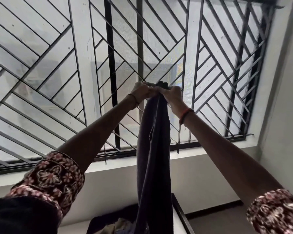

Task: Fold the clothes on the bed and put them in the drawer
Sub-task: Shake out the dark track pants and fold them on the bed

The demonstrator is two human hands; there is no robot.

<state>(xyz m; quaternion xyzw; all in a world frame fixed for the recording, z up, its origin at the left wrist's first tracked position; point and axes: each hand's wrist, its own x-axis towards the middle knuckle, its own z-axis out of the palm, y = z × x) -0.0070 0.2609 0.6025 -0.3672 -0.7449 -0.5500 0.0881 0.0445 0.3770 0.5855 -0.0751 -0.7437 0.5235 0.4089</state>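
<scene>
I have the dark garment [153,149] held up high in front of the window bars [108,65]. The left hand [141,93] and right hand [174,95] are close together at its top edge, and the fingers [171,91] of both pinch the cloth there. It hangs in one long, narrow drop, and its lower end reaches the pile of clothes [112,224] at the near edge of what I take to be the bed [178,222].

The cloth looks soft and limp, with deep lengthwise folds and no stiffness of its own (probably trousers, though I cannot tell for sure). I judge it light enough to carry by a pinch, but it will sag wherever it is unsupported. The best hold is at the two top corners with the hands spread apart, which would pull the edge taut and flat for folding.
</scene>
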